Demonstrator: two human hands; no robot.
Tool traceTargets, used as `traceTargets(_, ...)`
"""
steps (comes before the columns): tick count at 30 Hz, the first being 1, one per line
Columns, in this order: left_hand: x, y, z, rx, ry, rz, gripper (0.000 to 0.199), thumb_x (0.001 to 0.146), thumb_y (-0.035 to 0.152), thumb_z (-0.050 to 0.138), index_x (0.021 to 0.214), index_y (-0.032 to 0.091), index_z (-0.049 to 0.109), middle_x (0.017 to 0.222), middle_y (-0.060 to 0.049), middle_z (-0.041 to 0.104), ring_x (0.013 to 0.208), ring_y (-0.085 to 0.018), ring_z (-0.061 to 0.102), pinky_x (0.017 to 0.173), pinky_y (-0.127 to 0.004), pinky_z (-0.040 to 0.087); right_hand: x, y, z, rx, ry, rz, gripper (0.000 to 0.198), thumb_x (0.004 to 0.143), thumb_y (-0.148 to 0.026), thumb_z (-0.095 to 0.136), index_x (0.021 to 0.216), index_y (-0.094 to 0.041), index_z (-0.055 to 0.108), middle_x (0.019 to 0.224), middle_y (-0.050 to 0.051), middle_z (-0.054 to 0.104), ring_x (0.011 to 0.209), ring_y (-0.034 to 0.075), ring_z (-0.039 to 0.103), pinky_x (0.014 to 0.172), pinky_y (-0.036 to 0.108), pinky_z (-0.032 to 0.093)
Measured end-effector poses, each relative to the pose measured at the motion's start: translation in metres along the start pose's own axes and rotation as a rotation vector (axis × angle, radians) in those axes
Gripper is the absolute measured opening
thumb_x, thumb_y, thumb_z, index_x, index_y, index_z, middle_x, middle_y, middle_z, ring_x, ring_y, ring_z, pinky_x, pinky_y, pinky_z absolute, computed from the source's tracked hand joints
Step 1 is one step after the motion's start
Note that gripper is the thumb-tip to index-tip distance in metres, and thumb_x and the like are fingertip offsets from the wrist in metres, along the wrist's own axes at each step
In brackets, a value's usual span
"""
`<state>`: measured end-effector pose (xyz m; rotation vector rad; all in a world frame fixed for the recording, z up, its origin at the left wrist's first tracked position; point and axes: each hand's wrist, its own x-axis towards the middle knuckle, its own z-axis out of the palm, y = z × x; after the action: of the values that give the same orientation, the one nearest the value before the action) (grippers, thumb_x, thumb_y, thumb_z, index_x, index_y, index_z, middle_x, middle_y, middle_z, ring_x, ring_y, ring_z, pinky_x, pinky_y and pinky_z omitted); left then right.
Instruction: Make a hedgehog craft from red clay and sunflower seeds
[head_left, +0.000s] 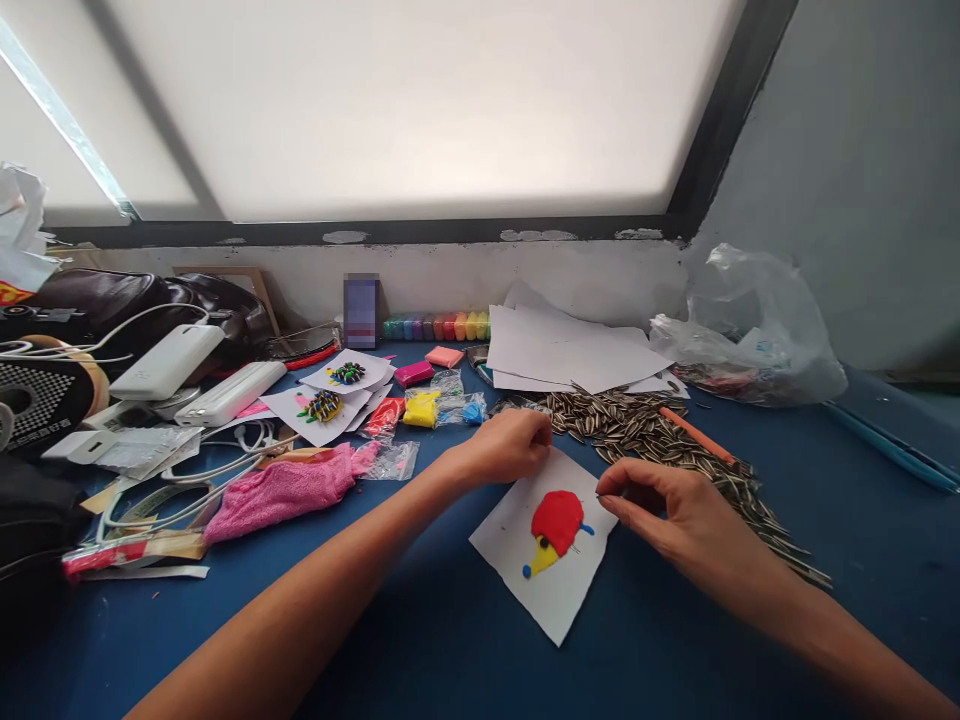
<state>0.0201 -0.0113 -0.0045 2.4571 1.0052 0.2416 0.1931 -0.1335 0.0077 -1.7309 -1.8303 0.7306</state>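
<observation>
Left hand (pixel 512 445) lies curled over the far corner of the card (pixel 559 610), seemingly to steady it, its fingers bent downward and partly hidden, so I cannot tell whether it holds anything besides. Right hand (pixel 664 505) hovers at the card's right corner, thumb and forefinger brought narrowly together; a dark speck shows at their tips, perhaps a seed, but it is too small to be sure. The card lies flat on the blue table (pixel 420 640), between the hands and turned with one corner toward the person, which probably leaves both wrists an easy reach. The seeds (pixel 645 425) spread just beyond and to the right, likely so that either hand can get at them. An orange stick (pixel 697 436) lies on the heap. On the card sits a clay figure (pixel 557 517): a rounded red body, a yellow snout (pixel 546 562) tapering toward the person, a round blue nose (pixel 527 572) and a dark eye (pixel 544 542). A short blue strip (pixel 587 530) juts from the body's right side, and a few thin dark marks show on the paper around it.
</observation>
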Motion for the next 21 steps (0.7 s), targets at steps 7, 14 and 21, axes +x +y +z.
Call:
traceTargets(7,0.009,-0.007,0.017,0.0,0.163,-0.053,0.017,0.079,0.015,0.048,0.083,0.019,0.063,0.087,-0.003,0.069,0.081,-0.018,0.061,0.071,-0.026,0.044,-0.005,-0.005,0.01,-0.027,-0.04,-0.041,0.021,0.087,-0.035,0.051,0.084,-0.024,0.069,0.075,0.001,0.069,0.066,0.017,0.06,0.058,0.028,0.044)
traceTargets(14,0.008,-0.007,0.022,0.049,0.183,-0.055,0.017,0.081,0.016,0.047,0.09,0.018,0.062,0.095,-0.005,0.066,0.091,-0.02,0.06,0.081,-0.029,0.046,-0.009,-0.005,0.015,-0.148,0.009,-0.062,0.018,0.086,-0.031,0.051,0.076,-0.025,0.065,0.066,-0.002,0.066,0.055,0.015,0.055,0.052,0.026,0.039)
traceTargets(21,0.005,-0.006,0.022,0.083,0.147,0.017,0.029,0.08,0.015,0.047,0.103,0.022,0.062,0.104,-0.005,0.061,0.09,-0.018,0.06,0.079,-0.027,0.048,-0.009,0.001,0.019,-0.244,-0.001,-0.081,0.019,0.088,-0.029,0.049,0.077,-0.025,0.064,0.072,0.0,0.068,0.059,0.016,0.057,0.055,0.029,0.04)
